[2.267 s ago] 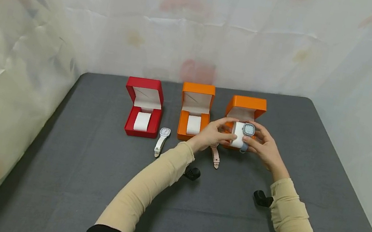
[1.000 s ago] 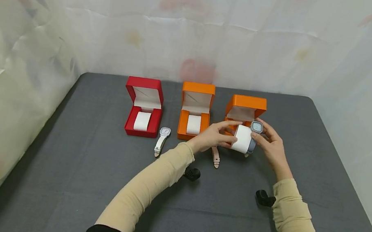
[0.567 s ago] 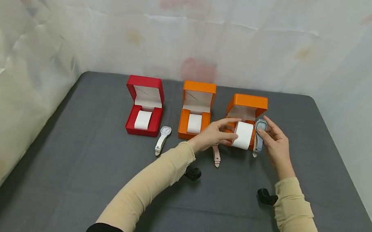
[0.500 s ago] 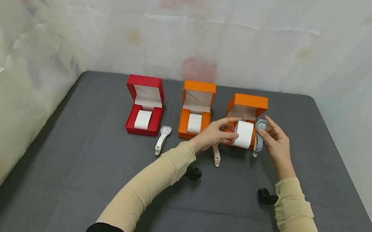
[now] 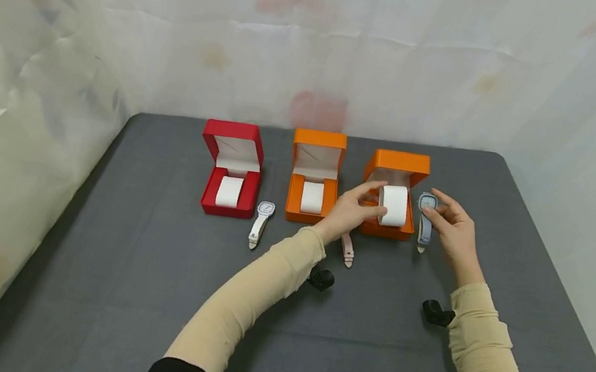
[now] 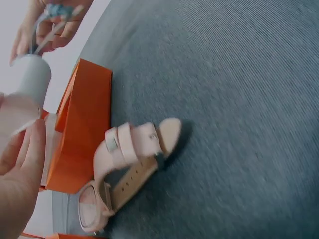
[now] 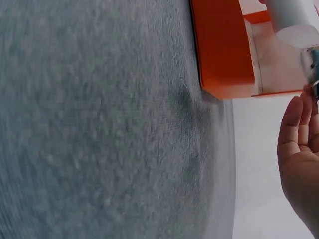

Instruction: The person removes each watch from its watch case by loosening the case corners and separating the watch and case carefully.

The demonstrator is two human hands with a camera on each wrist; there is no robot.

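Left wrist alone shows the pink watch buckle.

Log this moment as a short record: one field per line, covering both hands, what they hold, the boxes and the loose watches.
left hand: grips white cushion over right orange box
right hand: pinches blue watch beside that box
middle orange box: open, white cushion inside
red box: open, white cushion inside
white watch: flat on grey table, right of red box
pink watch: on table under left hand
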